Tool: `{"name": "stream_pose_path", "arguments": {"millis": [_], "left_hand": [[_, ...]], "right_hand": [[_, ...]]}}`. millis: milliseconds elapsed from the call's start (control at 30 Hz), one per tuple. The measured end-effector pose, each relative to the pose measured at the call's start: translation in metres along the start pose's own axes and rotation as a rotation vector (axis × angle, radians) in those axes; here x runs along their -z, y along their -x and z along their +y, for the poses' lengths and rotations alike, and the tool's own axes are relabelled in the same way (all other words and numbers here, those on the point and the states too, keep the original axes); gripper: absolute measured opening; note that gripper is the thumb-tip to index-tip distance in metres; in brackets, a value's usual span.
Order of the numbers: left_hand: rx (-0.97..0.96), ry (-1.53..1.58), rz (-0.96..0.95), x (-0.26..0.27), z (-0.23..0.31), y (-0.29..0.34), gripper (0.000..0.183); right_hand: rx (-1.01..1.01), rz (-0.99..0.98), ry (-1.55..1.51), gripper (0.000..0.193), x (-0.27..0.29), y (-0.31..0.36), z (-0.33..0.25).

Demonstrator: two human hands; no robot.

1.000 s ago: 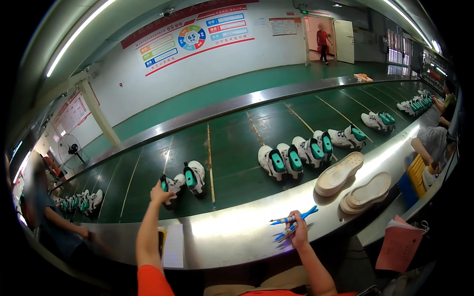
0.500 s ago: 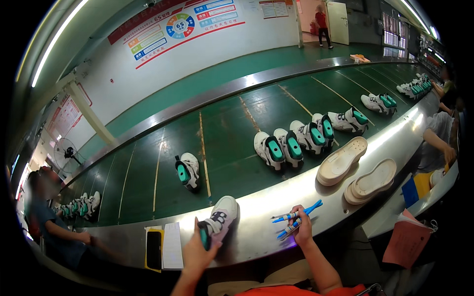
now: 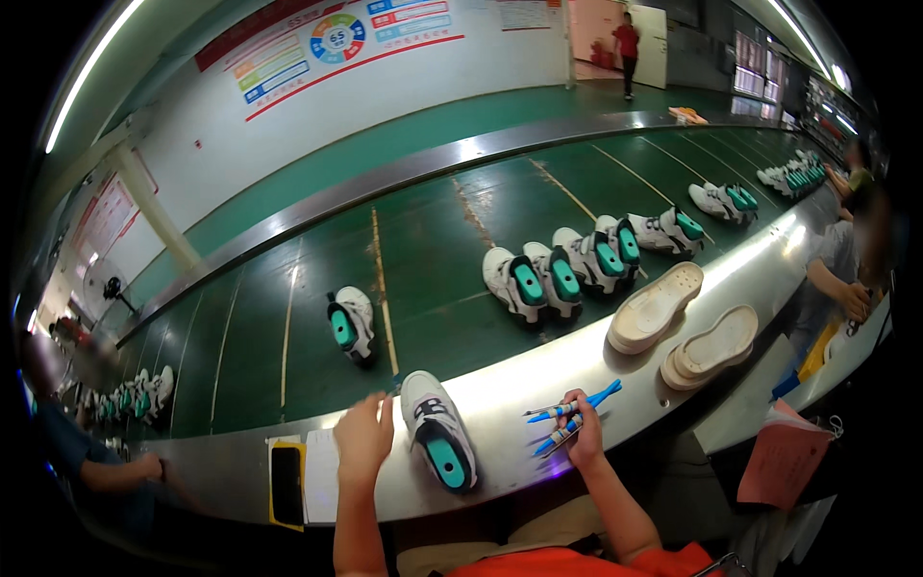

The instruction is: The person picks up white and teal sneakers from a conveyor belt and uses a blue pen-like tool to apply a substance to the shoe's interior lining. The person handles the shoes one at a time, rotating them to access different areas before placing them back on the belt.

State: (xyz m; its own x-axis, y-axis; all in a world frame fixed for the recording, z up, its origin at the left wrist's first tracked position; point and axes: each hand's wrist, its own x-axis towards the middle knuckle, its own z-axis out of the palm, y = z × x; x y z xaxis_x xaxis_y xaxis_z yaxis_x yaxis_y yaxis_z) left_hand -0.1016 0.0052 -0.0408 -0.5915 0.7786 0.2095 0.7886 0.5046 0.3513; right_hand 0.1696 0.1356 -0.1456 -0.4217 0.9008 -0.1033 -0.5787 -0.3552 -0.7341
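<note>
On the metal ledge before me stands a white and lilac sneaker (image 3: 437,431) with a green last showing in its opening, toe pointing away. Left of its toe my left hand (image 3: 366,433) is in the air, empty, with the thumb apart from the fingers. Another white sneaker (image 3: 352,325) with a green last sits farther off on the green conveyor belt. My right hand (image 3: 584,433) is closed around slim blue pen-like tools (image 3: 562,430) with thin metallic tips and pale wrapped bands, held above the ledge right of the near sneaker.
Two cream shoe soles (image 3: 657,306) lie on the ledge at right. More sneakers (image 3: 565,267) with green lasts stand on the belt (image 3: 433,332). A phone (image 3: 286,484) and white paper (image 3: 322,476) lie at left. Co-workers sit on both sides; a pink booklet (image 3: 784,457) hangs at right.
My left hand has let go of the near sneaker and moved up and left. That sneaker now stands on the ledge, its opening toward me. The right hand still holds the blue tools.
</note>
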Motion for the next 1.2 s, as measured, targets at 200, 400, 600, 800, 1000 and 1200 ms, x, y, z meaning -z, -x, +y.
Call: {"name": "stream_pose_path", "arguments": {"millis": [200,400,600,800,1000,1200], "left_hand": [[0.177,0.548,-0.377,-0.089,-0.026,-0.072,0.045],[0.132,0.919,-0.163,-0.062,0.01,-0.054,0.035],[-0.422,0.75,0.211,0.024,0.075,0.028,0.036],[-0.523,0.807,0.234,0.032,0.088,0.061,0.037],[-0.412,0.852,0.15,0.034,0.081,0.06,0.037],[-0.371,0.858,0.164,0.028,0.081,0.053,0.036]], "right_hand": [[0.018,-0.016,-0.046,0.023,-0.001,-0.001,0.001],[0.113,-0.011,0.0,0.02,-0.001,-0.001,0.002],[0.07,0.062,0.023,0.023,-0.004,0.002,0.002],[0.069,0.071,0.199,0.032,-0.004,0.006,-0.002],[0.262,0.045,0.21,0.037,-0.062,0.022,-0.042],[0.845,0.061,0.418,0.037,-0.125,0.066,-0.062]]}}
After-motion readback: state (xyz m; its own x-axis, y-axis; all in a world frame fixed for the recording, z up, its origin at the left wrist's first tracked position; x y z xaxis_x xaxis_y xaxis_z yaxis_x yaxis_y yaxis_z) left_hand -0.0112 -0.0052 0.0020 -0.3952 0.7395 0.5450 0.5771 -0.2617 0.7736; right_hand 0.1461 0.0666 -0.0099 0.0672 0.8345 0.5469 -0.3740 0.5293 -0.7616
